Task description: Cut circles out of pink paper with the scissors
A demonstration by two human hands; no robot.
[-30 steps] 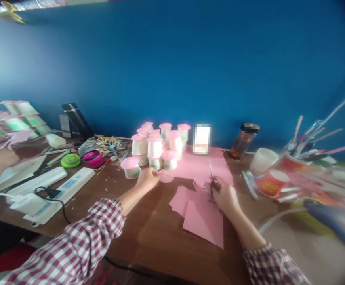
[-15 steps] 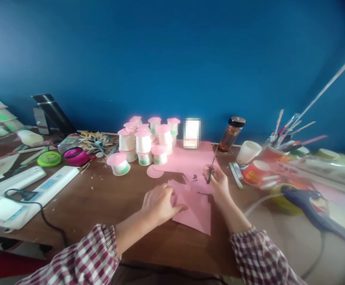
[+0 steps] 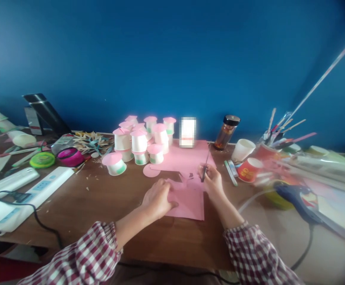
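My left hand [image 3: 158, 198] rests curled on the left edge of a pink paper sheet [image 3: 190, 204] on the brown desk, fingers pinching it. My right hand [image 3: 210, 180] is closed round a pair of scissors [image 3: 204, 165] whose blades point up and away, just above the paper's far edge. A larger pink sheet [image 3: 187, 158] lies behind, with a small pink paper disc [image 3: 151, 170] at its left. Several white cups with pink lids [image 3: 139, 142] stand clustered behind the disc.
A white power strip [image 3: 26, 198] with a black cable lies at the left. Green and magenta tape rolls [image 3: 56, 157] sit beyond it. A bottle [image 3: 226, 132], paper cups [image 3: 248, 169], a brush holder [image 3: 279, 138] and a blue glue gun [image 3: 297, 196] crowd the right.
My left hand left the cups and pink disc, came back toward me and settled on the near pink sheet. My right hand kept the scissors, blades tilting slightly. The view shifted right.
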